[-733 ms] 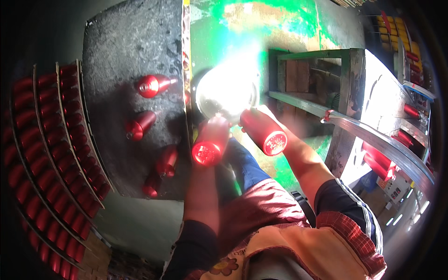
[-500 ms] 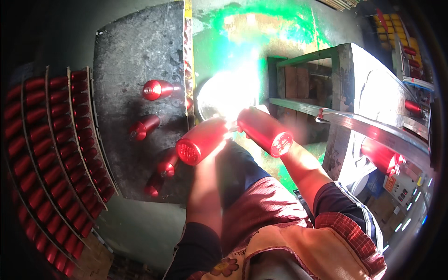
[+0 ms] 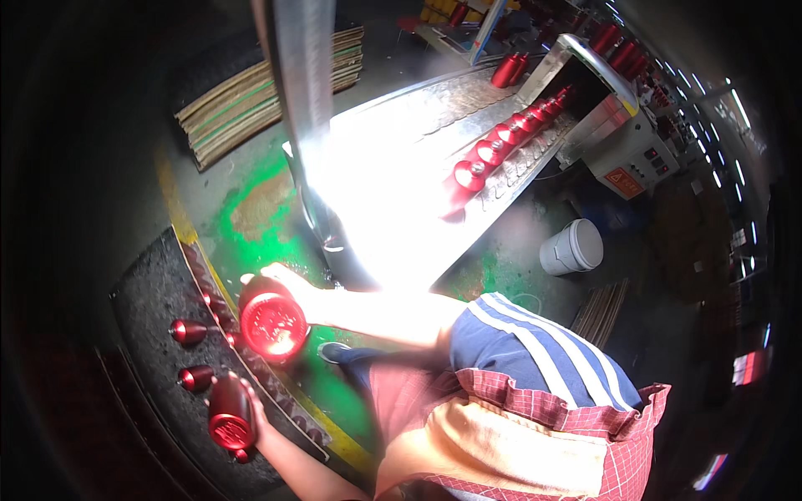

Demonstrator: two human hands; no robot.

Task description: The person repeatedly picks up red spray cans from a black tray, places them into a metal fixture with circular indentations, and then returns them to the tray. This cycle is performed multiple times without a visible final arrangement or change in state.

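Each of my hands holds a shiny red metal bottle with its round base toward me. My left hand [image 3: 257, 409] wraps the side of one red bottle [image 3: 227, 401], low over a dark board [image 3: 150, 288]. The neck of that bottle is hidden. Farther right and higher, my right hand [image 3: 294, 285] grips another red bottle [image 3: 272, 324] from behind, its fingers partly hidden by it. Lying on the board, close to the left-hand bottle, are two red bottles [image 3: 190, 331] with narrow necks. A small red knob shows just below the left-hand bottle.
A glaring, brightly lit conveyor table [image 3: 401, 134] carries a row of red bottles [image 3: 491, 150] toward a metal tunnel [image 3: 597, 75]. An upright metal post [image 3: 305, 75] stands before it. A white bucket [image 3: 572, 247], a control box [image 3: 631, 163] and stacked boards [image 3: 267, 100] are nearby.
The view has turned right, bringing the conveyor into the middle. My hands have moved apart and now hold the two bottles by the dark board, the left one lower.
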